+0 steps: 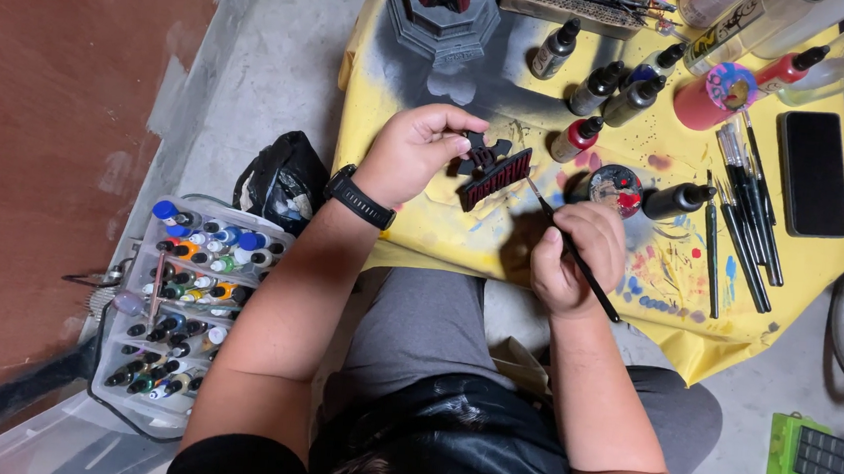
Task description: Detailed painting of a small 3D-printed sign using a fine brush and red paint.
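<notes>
Left hand (411,151) grips a small black, red-edged model part (492,172); right hand (573,254) pinches a thin black paintbrush (571,251), tip at 11 o'clock touching it: edge painting underway, needing steady strokes.

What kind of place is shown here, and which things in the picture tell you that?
Probably a home hobby corner for painting miniatures. A yellow, paint-stained table cover holds dropper paint bottles and spare brushes; the right hand holds a brush to a small dark piece in the left hand.
</notes>
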